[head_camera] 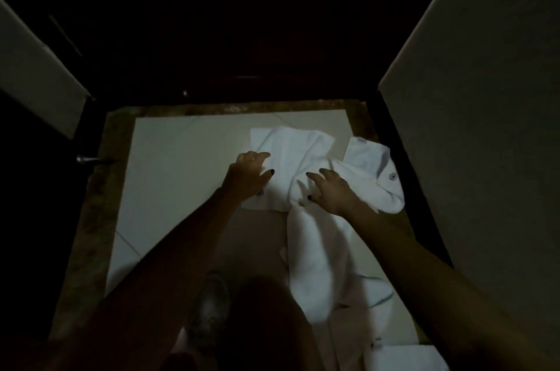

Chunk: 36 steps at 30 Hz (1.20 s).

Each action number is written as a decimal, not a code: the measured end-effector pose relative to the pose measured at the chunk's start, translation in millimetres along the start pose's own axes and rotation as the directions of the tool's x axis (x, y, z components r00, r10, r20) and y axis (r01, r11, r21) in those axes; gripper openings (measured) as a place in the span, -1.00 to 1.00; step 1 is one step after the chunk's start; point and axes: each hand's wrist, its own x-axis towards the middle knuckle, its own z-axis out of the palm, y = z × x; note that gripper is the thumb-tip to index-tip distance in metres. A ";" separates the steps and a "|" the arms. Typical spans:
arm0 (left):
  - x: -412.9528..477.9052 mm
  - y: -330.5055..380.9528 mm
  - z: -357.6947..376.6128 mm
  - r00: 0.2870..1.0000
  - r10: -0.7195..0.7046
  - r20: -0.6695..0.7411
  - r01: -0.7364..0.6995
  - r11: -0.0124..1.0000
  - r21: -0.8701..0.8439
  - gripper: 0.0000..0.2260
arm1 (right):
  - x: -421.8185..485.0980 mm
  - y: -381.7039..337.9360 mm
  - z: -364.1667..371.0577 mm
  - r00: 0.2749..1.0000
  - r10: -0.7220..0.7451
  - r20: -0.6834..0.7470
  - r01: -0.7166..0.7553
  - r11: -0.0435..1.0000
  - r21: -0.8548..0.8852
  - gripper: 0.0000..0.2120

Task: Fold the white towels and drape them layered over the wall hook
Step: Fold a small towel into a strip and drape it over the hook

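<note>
White towels lay on the pale tiled floor under both hands, unfolded; no wall hook was in view.
The flat towel was spread on the tiles, probably so its edges could be squared for a fold. The left hand sat at that towel's left edge with its fingers curled, but the dim light left it unclear whether they pinched the cloth or only pressed it. The right hand rested with splayed, straight fingers on the bunched towel, gripping nothing, seemingly to pin or smooth it. That towel overlapped the flat one's right side and trailed back toward the person, so it likely needed drawing clear first. Folding looked barely begun.
</note>
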 end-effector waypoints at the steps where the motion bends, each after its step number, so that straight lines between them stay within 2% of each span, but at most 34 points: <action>1: 0.2 -12.8 17.7 1.000 -0.017 0.013 0.017 1.000 -0.016 -0.55 | 11.5 1.4 15.2 1.000 -0.014 0.014 0.013 1.000 0.004 -0.35; 5: 5.6 -48.9 77.3 0.980 -0.145 0.133 0.163 0.977 -0.136 -0.53 | 47.4 3.6 67.1 0.999 -0.039 0.031 0.034 0.992 0.125 -0.37; 11: 11.6 -74.6 141.7 0.942 -0.284 0.179 0.322 0.913 -0.250 -0.45 | 75.7 11.8 111.7 0.998 0.003 0.059 -0.023 0.942 0.335 -0.41; 15: 13.8 -87.1 163.1 0.924 -0.369 0.099 0.381 0.867 -0.322 -0.46 | 86.6 12.2 127.2 0.998 0.064 0.022 -0.068 0.946 0.318 -0.50; 20: 14.9 -90.3 169.8 0.899 -0.409 0.157 0.438 0.820 -0.369 -0.52 | 87.4 1.9 143.1 0.987 0.150 -0.064 -0.119 0.933 0.340 -0.67; 24: 9.4 -86.5 171.9 0.850 -0.511 0.129 0.516 0.758 -0.398 -0.60 | 89.5 -11.0 147.4 0.962 0.263 -0.071 -0.228 0.920 0.319 -0.58; 26: 10.5 -87.2 174.8 0.862 -0.491 0.127 0.499 0.775 -0.389 -0.65 | 94.5 -13.4 148.6 0.953 0.299 -0.056 -0.268 0.912 0.312 -0.60; 28: 10.9 -89.4 176.5 0.877 -0.466 0.114 0.463 0.759 -0.458 -0.70 | 96.8 -12.5 149.4 0.943 0.329 -0.042 -0.299 0.897 0.325 -0.68; 32: 2.2 -93.3 167.7 0.860 -0.502 0.089 0.412 0.581 -0.702 -0.84 | 92.3 -10.1 147.3 0.924 0.381 -0.038 -0.325 0.834 0.446 -0.84; 36: -0.2 -95.8 146.9 0.865 -0.499 0.047 0.327 0.490 -0.808 -0.86 | 81.6 -13.1 139.2 0.927 0.351 -0.129 -0.197 0.752 0.629 -0.80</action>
